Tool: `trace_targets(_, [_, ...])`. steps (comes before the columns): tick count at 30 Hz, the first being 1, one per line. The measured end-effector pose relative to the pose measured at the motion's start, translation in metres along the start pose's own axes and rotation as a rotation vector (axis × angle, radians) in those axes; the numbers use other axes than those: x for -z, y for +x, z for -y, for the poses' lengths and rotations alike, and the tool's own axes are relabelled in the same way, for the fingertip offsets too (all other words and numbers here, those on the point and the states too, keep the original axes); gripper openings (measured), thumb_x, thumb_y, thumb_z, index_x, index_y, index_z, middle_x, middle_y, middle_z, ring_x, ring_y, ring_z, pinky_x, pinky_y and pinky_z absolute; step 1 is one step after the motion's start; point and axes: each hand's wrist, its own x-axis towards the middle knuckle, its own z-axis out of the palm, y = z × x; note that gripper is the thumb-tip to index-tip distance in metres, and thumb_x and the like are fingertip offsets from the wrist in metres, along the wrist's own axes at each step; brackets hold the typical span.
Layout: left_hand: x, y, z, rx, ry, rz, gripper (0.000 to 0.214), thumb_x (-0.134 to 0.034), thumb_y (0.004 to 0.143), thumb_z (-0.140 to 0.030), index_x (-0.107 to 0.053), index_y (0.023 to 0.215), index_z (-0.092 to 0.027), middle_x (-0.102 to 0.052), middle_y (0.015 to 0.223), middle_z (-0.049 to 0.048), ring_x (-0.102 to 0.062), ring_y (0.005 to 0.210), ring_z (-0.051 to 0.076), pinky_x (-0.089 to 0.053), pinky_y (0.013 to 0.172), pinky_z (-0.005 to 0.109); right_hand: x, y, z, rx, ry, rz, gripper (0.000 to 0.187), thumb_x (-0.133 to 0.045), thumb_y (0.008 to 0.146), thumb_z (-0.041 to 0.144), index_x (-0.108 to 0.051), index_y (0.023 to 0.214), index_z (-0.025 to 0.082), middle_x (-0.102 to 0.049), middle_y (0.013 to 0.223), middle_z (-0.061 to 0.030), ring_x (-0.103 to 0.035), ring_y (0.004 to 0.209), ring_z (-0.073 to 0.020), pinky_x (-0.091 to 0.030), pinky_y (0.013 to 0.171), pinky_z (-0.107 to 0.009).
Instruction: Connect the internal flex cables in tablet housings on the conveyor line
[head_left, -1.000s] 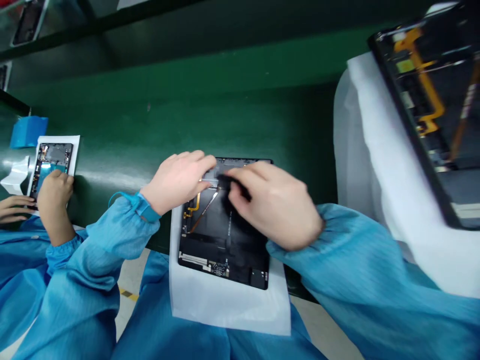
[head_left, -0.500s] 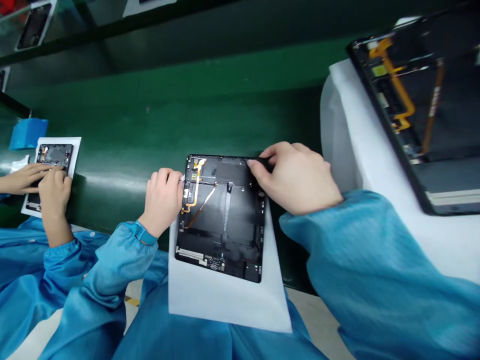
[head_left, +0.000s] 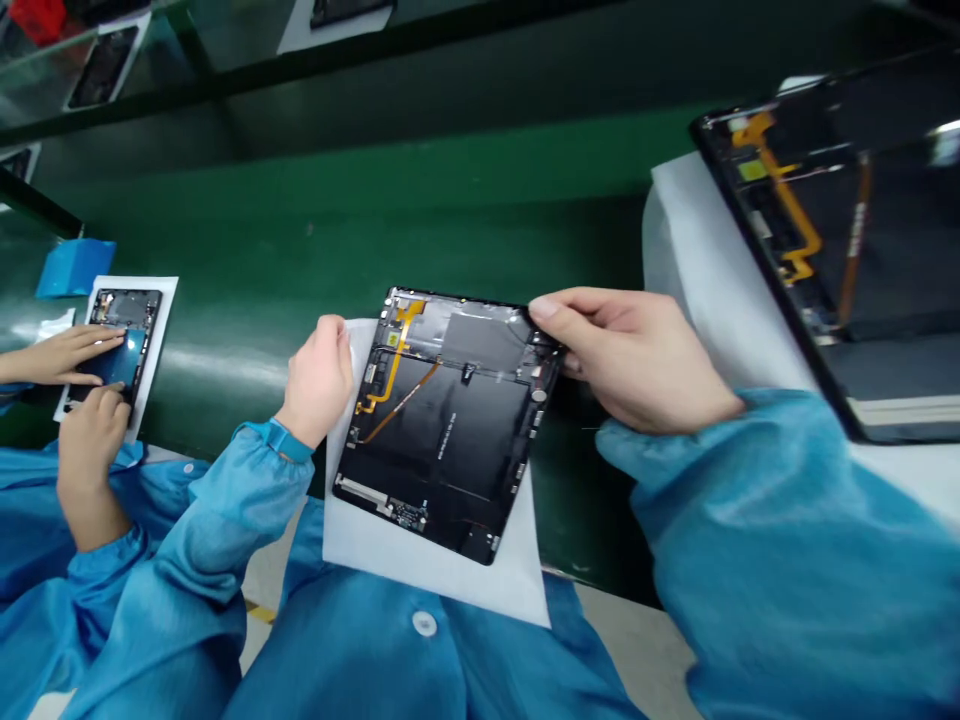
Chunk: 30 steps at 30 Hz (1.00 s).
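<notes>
Tablet: an opened tablet (head_left: 442, 420) with its back off, showing a black interior, an orange flex cable along its left side, a grey plate at the far end and a small connector board at the near end.
Place: it is tilted on a white sheet (head_left: 420, 570) that overhangs the near edge of the green bench (head_left: 300, 250).
Left hand: the left hand (head_left: 319, 380) is curled closed on the sheet's left edge, just beside the tablet.
Right hand: the right hand (head_left: 637, 360) pinches the tablet's far right corner between thumb and fingers.
Right end: a second opened tablet (head_left: 847, 230) lies there on white foam (head_left: 697, 270).
Left end: a co-worker's hands (head_left: 67, 350) press on a smaller device (head_left: 120, 335).
</notes>
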Motion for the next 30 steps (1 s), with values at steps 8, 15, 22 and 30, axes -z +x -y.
trace_targets(8, [-0.006, 0.029, 0.007, 0.025, -0.18, 0.048, 0.008, -0.047, 0.096, -0.021, -0.054, 0.094, -0.02, -0.071, 0.084, 0.0026, -0.066, 0.079, 0.016, -0.049, 0.074, 0.029, -0.011, 0.009, 0.004, 0.019, -0.019, 0.156, 0.042, -0.079, 0.065, 0.059, -0.071, 0.073, 0.019, -0.068, 0.071, -0.0055, -0.053, 0.063, -0.0172, -0.039, 0.061, -0.034])
trace_targets(15, [0.03, 0.006, 0.003, 0.011, 0.004, 0.01, 0.02, -0.052, 0.094, -0.027, -0.057, 0.11, -0.017, -0.071, 0.097, 0.0066, -0.065, 0.081, 0.016, -0.049, 0.072, 0.028, -0.021, 0.016, -0.012, 0.313, -0.47, 0.08, 0.032, -0.058, 0.085, 0.049, -0.076, 0.083, 0.023, -0.073, 0.078, -0.0054, -0.063, 0.071, -0.023, -0.047, 0.07, -0.038])
trace_targets(22, [0.031, -0.013, -0.027, 0.042, 0.404, 0.314, 0.03, -0.049, 0.091, -0.039, -0.066, 0.086, -0.015, -0.068, 0.073, 0.0109, -0.068, 0.069, 0.026, -0.052, 0.063, 0.037, -0.03, 0.005, -0.015, 0.548, -0.69, -0.158, 0.033, -0.052, 0.092, 0.038, -0.076, 0.098, 0.017, -0.067, 0.101, -0.0133, -0.065, 0.089, -0.0267, -0.052, 0.081, -0.042])
trace_targets(30, [0.025, -0.006, -0.046, 0.0, 0.548, 0.359, 0.022, -0.05, 0.085, -0.02, -0.07, 0.088, -0.011, -0.07, 0.076, 0.0142, -0.072, 0.074, 0.026, -0.055, 0.065, 0.034, -0.049, -0.008, 0.002, 0.591, -0.791, -0.062, 0.027, -0.053, 0.091, 0.03, -0.072, 0.104, 0.018, -0.064, 0.112, -0.0113, -0.063, 0.08, -0.0224, -0.05, 0.069, -0.039])
